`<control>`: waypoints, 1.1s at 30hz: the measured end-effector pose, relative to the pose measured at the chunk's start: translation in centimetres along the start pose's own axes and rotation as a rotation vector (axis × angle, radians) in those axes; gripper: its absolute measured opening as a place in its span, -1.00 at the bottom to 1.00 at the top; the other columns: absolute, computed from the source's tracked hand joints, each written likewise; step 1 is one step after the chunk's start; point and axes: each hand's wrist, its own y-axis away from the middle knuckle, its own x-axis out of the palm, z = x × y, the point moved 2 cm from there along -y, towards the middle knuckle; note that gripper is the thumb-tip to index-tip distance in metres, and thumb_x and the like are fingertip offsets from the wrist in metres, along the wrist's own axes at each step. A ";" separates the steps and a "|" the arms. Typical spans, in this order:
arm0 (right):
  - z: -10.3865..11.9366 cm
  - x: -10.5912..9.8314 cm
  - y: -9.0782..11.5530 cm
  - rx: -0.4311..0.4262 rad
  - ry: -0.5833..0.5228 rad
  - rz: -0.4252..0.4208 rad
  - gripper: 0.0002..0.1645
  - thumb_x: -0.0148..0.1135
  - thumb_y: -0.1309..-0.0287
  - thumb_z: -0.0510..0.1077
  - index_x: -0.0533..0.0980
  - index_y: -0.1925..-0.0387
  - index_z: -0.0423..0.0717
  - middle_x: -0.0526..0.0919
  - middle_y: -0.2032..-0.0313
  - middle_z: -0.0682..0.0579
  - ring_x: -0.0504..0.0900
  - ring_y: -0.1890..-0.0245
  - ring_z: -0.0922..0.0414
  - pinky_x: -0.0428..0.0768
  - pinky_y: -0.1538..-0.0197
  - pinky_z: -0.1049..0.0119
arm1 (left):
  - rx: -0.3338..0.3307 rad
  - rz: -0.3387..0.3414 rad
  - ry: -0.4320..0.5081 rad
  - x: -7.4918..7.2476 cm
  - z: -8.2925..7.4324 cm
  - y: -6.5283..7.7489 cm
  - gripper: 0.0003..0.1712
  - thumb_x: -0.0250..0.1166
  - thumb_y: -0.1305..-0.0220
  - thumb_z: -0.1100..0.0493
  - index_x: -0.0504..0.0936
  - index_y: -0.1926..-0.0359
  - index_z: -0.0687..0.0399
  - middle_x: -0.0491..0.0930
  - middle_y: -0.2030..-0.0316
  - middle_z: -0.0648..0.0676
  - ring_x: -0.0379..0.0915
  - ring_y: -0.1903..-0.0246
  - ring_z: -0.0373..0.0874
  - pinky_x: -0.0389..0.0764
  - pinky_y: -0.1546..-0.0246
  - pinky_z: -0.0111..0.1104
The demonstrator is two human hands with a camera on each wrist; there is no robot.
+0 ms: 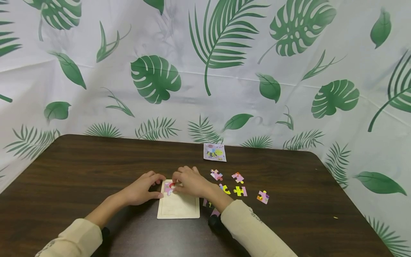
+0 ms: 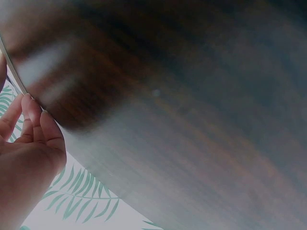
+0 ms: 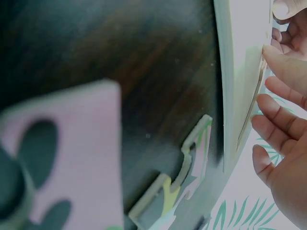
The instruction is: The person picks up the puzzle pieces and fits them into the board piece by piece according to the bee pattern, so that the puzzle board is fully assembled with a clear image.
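Observation:
A pale wooden puzzle tray (image 1: 178, 208) lies on the dark table in front of me. One pink and red puzzle piece (image 1: 168, 188) sits tilted at the tray's far left corner. My right hand (image 1: 188, 181) reaches over the tray, its curled fingertips (image 3: 283, 64) pinching that piece (image 3: 250, 96). Against the tray's left edge (image 2: 10, 67) rests my left hand (image 1: 141, 190), its fingers (image 2: 36, 122) relaxed and its thumb near the piece. The tray (image 3: 229, 86) shows edge-on in the right wrist view.
Several loose coloured pieces (image 1: 240, 191) lie right of the tray; two (image 3: 189, 163) sit under my right wrist. A small picture card (image 1: 214, 152) lies near the table's far edge. A leaf-print cloth (image 1: 205, 71) hangs behind the table.

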 end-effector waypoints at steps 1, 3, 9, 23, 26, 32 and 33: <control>0.0 0.0 0.0 0.001 -0.003 0.000 -0.77 0.28 -0.06 0.04 0.52 0.27 0.06 0.41 0.36 0.21 0.34 0.23 0.24 0.18 0.19 0.33 | 0.000 0.000 0.001 0.0 0.0 0.0 -0.51 0.36 -0.06 0.13 0.45 0.02 0.25 0.36 0.27 0.03 0.30 0.22 -0.04 0.39 0.18 -0.19; -0.1 0.0 0.1 -0.001 -0.014 0.001 -0.74 0.28 -0.06 0.04 0.53 0.23 0.05 0.43 0.34 0.20 0.35 0.22 0.23 0.18 0.20 0.34 | -0.001 0.000 0.003 0.1 0.0 0.0 -0.51 0.36 -0.06 0.13 0.45 0.02 0.25 0.36 0.27 0.03 0.30 0.22 -0.04 0.39 0.18 -0.19; -0.4 -0.5 0.6 -0.021 -0.098 -0.006 -0.67 0.30 -0.05 0.01 0.52 0.15 0.00 0.48 0.27 0.13 0.38 0.18 0.21 0.21 0.19 0.33 | -0.008 -0.003 0.009 0.2 0.0 0.1 -0.52 0.36 -0.07 0.14 0.45 0.02 0.25 0.36 0.26 0.04 0.30 0.21 -0.03 0.39 0.19 -0.18; -3.5 -3.6 2.9 -0.006 -0.302 0.042 -0.51 0.28 -0.09 -0.09 0.44 -0.03 -0.23 0.53 0.04 -0.08 0.47 -0.01 0.05 0.39 -0.05 0.20 | -0.025 -0.005 0.004 0.2 -0.3 0.2 -0.51 0.36 -0.06 0.13 0.45 0.01 0.24 0.37 0.25 0.04 0.30 0.19 -0.02 0.38 0.16 -0.14; -4.4 -4.0 3.6 0.013 -0.345 0.044 -0.49 0.28 -0.09 -0.08 0.43 -0.05 -0.23 0.51 0.01 -0.09 0.45 -0.04 0.04 0.38 -0.07 0.16 | -0.026 -0.007 0.003 0.2 -0.2 0.2 -0.51 0.36 -0.06 0.13 0.45 0.01 0.24 0.37 0.25 0.04 0.30 0.19 -0.02 0.38 0.16 -0.14; -6.3 -5.1 5.0 0.029 -0.383 0.036 -0.47 0.27 -0.10 -0.06 0.42 -0.07 -0.23 0.50 -0.03 -0.10 0.45 -0.06 0.03 0.38 -0.07 0.13 | -0.026 -0.014 -0.010 0.2 0.0 0.1 -0.52 0.36 -0.06 0.15 0.45 0.01 0.24 0.37 0.26 0.03 0.30 0.19 -0.03 0.38 0.15 -0.15; -6.6 -5.3 5.2 0.027 -0.378 0.031 -0.47 0.27 -0.10 -0.06 0.41 -0.07 -0.23 0.50 -0.03 -0.11 0.46 -0.06 0.03 0.39 -0.06 0.13 | -0.024 -0.014 -0.013 0.1 0.0 0.0 -0.52 0.36 -0.06 0.15 0.45 0.01 0.24 0.37 0.26 0.03 0.30 0.19 -0.03 0.38 0.15 -0.15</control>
